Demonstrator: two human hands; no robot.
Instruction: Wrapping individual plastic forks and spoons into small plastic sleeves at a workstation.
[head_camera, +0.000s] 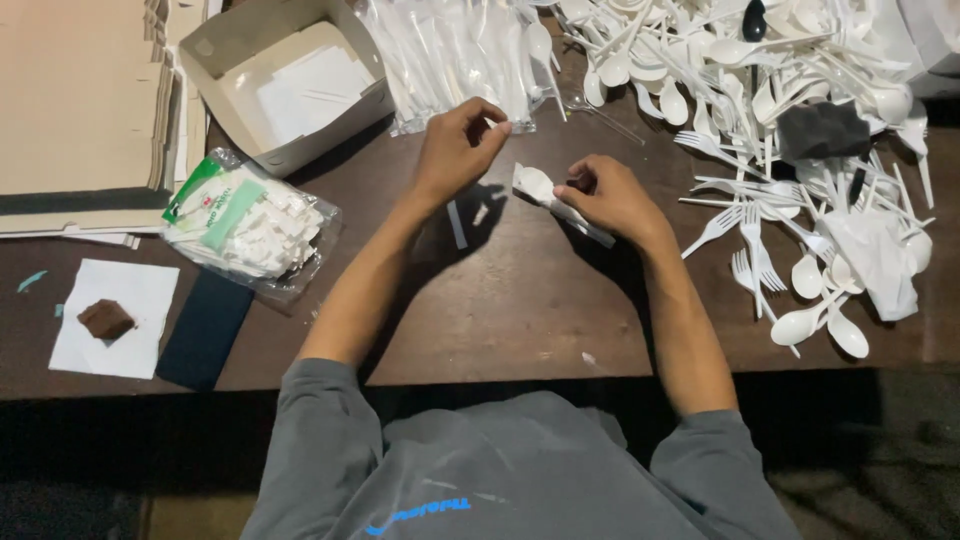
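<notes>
We see loose white cutlery (790, 130) piled at worktop (500, 310) far-right corner, open box (285, 85) far-left. Right hand (610, 200) pinches wrapped spoon (555, 203); left hand (455, 150) fingertips closed, contents unclear.

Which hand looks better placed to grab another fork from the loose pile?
Probably the right hand: the loose white forks lie just beyond it. The left hand sits farther off, near the bagged cutlery.

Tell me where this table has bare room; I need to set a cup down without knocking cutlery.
Bare table lies between the forearms, below the left hand and right hand, down to the near edge. A smaller patch sits between the bag of napkins and the left forearm. The right side is crowded with loose cutlery; the bagged cutlery and box fill the far edge.
</notes>
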